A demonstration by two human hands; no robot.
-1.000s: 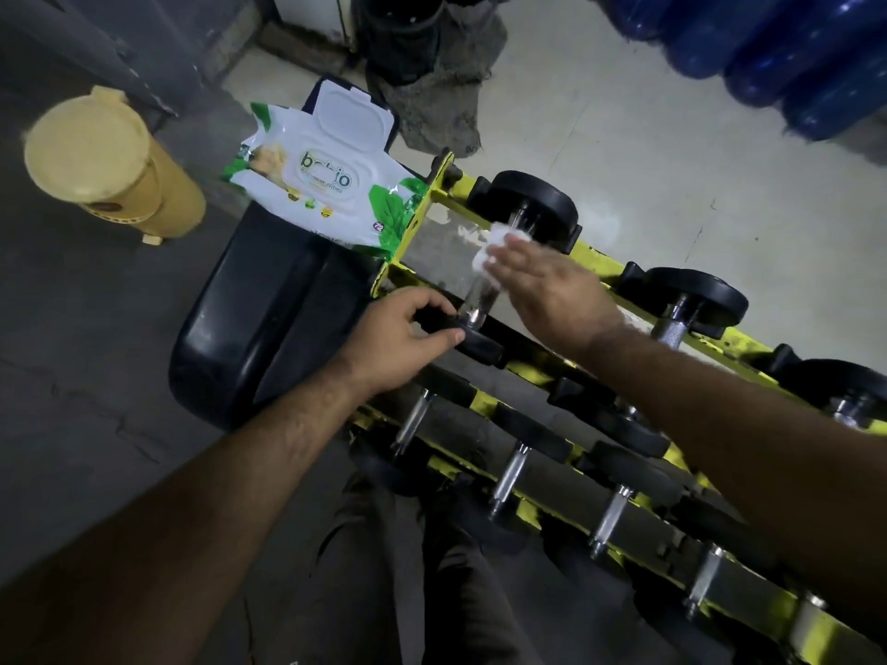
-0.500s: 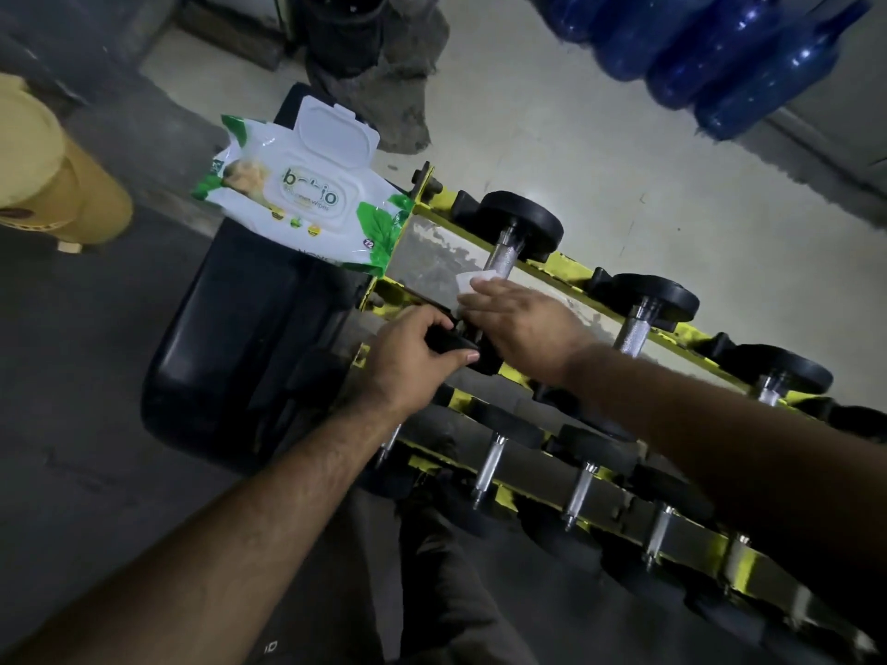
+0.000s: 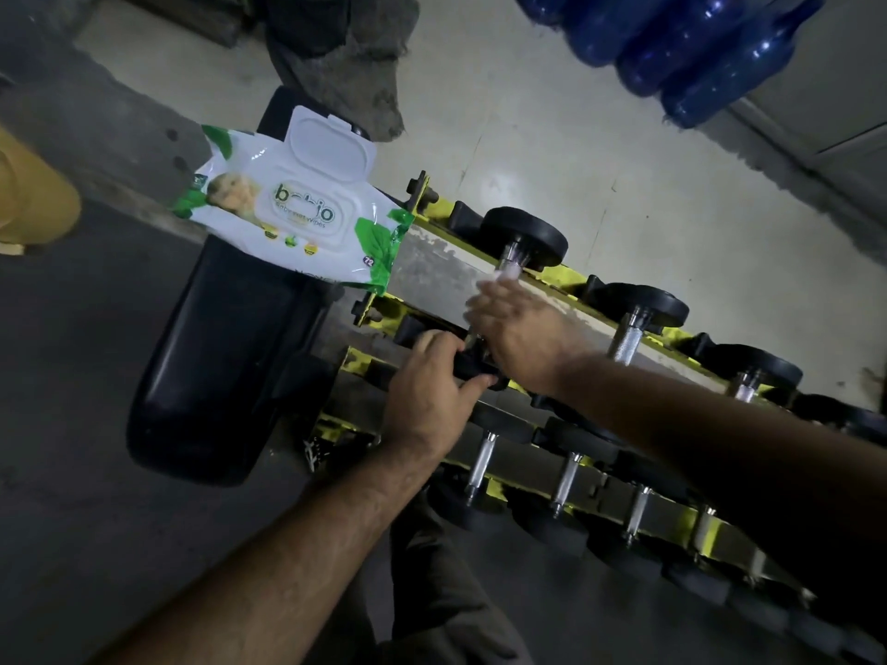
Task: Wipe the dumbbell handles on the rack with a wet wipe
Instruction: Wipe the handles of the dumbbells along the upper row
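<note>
On the yellow rack, my right hand, fingers clamped on the wipe, has slid back up the handle while my left hand still grips the near weight, so this handle needs more passes.

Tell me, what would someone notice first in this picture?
Probably the bright white and green pack of wet wipes with its lid flipped open, lying on a black bench beside the yellow rack. Next, the two hands in the middle: the right hand rubs a white wipe on a shiny dumbbell handle, while the left hand steadies the dumbbell's black end.

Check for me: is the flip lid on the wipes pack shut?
No, the lid of the wipes pack stands flipped open, tilted up away from the pack's top.
</note>
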